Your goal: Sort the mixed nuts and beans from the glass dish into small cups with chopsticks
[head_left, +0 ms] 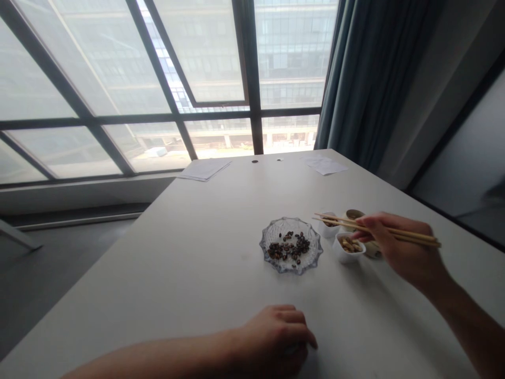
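The right hand [398, 246] grips a pair of slender, pale wooden chopsticks [418, 238], their thin ends pointing left, slightly parted, above the cups. The left hand [282, 334] rests palm down with curled fingers on the smooth white counter [221, 237], nearer the camera; whether it holds anything beneath the fingers, I cannot tell.

Just beyond the right hand's fingertips stands a small white cup with rounded corners [347, 257], containing tan, elongated pieces [349, 243]. Behind it, under the chopstick tips, is a second small white cup [327, 231] with brown contents. A round, tan container [355, 213] sits beside them, and another tan container [374, 251] shows partly below the right hand.

Left of the cups, near them, lies a clear glass dish with a scalloped rim [273, 231], where glossy, dark brown, bean-like pieces [290, 248] are scattered. At the counter's far end, white paper sheets lie on the left [205, 169] and right [327, 166], before a dark-framed window [254, 131] and a blue-grey curtain [351, 79].
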A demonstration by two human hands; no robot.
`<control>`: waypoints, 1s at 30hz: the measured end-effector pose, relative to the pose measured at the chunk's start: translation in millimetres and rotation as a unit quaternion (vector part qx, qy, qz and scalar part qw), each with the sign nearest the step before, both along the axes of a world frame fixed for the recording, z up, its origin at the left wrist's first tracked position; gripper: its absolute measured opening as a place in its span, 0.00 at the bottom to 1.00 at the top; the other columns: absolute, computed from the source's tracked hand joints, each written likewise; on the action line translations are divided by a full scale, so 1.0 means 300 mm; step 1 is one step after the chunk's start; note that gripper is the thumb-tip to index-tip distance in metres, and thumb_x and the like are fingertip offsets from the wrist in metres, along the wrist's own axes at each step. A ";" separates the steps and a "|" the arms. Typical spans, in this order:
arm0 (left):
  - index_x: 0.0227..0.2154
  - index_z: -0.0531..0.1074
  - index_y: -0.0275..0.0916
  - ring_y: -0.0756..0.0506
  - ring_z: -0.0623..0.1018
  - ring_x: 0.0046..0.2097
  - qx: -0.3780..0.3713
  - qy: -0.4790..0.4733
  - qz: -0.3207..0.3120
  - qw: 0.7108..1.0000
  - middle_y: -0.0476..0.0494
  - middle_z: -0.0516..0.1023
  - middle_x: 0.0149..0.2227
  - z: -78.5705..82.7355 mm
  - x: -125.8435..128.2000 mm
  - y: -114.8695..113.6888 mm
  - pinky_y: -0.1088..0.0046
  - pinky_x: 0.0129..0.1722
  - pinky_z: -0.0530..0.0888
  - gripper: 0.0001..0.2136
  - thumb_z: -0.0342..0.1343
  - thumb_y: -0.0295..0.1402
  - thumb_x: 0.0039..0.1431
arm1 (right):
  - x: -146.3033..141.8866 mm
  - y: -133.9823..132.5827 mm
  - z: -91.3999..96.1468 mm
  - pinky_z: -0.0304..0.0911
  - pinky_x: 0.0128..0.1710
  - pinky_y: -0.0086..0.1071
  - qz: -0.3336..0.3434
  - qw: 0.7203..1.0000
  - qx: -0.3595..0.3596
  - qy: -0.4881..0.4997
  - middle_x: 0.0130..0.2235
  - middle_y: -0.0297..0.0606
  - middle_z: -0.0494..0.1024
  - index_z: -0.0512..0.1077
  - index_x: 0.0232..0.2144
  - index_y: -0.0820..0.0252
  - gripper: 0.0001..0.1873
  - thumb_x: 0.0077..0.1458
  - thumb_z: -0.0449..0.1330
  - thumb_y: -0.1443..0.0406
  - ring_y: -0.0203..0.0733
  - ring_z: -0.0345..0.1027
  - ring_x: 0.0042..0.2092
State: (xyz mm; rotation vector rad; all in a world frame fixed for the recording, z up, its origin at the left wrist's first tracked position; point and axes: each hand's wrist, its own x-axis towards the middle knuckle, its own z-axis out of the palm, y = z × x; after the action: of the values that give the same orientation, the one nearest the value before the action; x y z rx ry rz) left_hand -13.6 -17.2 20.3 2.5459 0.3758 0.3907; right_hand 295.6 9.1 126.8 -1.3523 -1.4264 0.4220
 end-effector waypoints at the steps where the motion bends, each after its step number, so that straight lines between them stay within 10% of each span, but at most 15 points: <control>1: 0.47 0.76 0.42 0.44 0.82 0.40 0.000 -0.001 0.004 1.000 0.44 0.82 0.39 0.002 0.000 -0.002 0.74 0.46 0.80 0.11 0.59 0.24 0.64 | -0.019 0.005 -0.006 0.80 0.31 0.38 0.042 0.999 -0.007 -0.016 0.32 0.41 0.87 0.85 0.36 0.55 0.20 0.65 0.66 0.46 0.48 0.84 0.32; 5: 0.47 0.76 0.42 0.45 0.82 0.40 -0.003 -0.006 0.002 1.000 0.45 0.82 0.39 0.001 0.002 -0.002 0.75 0.46 0.79 0.11 0.60 0.24 0.64 | -0.085 0.040 -0.027 0.75 0.35 0.37 0.168 0.979 -0.014 -0.116 0.31 0.40 0.85 0.83 0.29 0.55 0.22 0.69 0.62 0.50 0.44 0.79 0.32; 13: 0.48 0.77 0.41 0.45 0.82 0.40 -0.003 -0.004 -0.008 1.000 0.45 0.81 0.38 -0.020 0.001 0.007 0.75 0.46 0.79 0.11 0.61 0.25 0.64 | -0.141 0.116 -0.095 0.73 0.34 0.35 0.203 0.975 -0.050 -0.072 0.30 0.40 0.85 0.82 0.27 0.56 0.25 0.70 0.61 0.48 0.43 0.78 0.32; 30: 0.47 0.77 0.41 0.45 0.83 0.41 -0.003 -0.006 -0.002 1.000 0.44 0.82 0.39 -0.006 -0.001 -0.001 0.74 0.49 0.79 0.11 0.60 0.24 0.64 | 0.083 0.020 -0.005 0.81 0.29 0.34 -0.092 0.995 -0.009 0.035 0.30 0.42 0.88 0.85 0.35 0.58 0.24 0.60 0.69 0.43 0.48 0.85 0.30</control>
State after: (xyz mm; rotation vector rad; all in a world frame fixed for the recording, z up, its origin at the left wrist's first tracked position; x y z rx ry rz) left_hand -13.8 -17.4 18.6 2.5365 0.3674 0.4038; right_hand 320.4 15.2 125.4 -1.4562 -1.2315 0.3575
